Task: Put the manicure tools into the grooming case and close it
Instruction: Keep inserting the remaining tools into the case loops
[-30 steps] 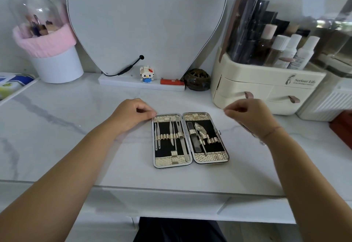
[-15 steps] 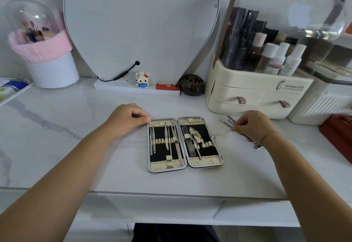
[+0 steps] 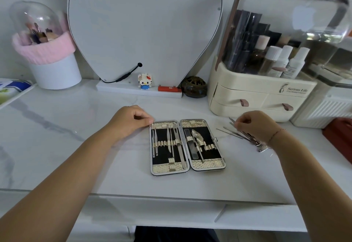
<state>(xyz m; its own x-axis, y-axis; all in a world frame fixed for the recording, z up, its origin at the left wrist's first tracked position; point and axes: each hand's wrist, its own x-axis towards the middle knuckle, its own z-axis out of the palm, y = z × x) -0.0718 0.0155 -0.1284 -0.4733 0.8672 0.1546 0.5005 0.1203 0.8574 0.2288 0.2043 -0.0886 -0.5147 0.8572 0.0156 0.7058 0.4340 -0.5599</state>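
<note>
Head cam: grooming case [image 3: 207, 164] lies open flat at ctr of frame on a white marble-look table [image 3: 76, 146]. It's 2 rounded-rectangle halves w/ chrome rims, black lining, and gold embossed bands at top and btm. The long axis and hinge run btm to top of frame, leaning slightly left. Stowed tools [image 3: 180, 146] are thin steel, tucked under gold elastic loops and parallel to the hinge, tips toward the top. Left hand [image 3: 127, 123] is left of the case's upper left corner, fingers curled in, thumb tip touching that corner, nothing seen inside it. Right hand [image 3: 255, 125] is right of ctr, thumb and forefinger pinched together on the upper end of the loose tools [image 3: 246, 137]. These are slim metal rods fanned on the table, running diagonally upper left to lower right, partly hidden under the hand, apart from the case. A thin bracelet [image 3: 276, 135] is on that wrist. Behind, at top ctr, stands a heart-shaped grey panel [image 3: 144, 22]. Upper left is a white cup [image 3: 55, 72] w/ a pink knit band and a clear dome. A block-built cat figure [image 3: 144, 79] sits below the panel. Upper right is a cream plastic organizer [image 3: 247, 91] w/ a clear lid, bottles inside.
</note>
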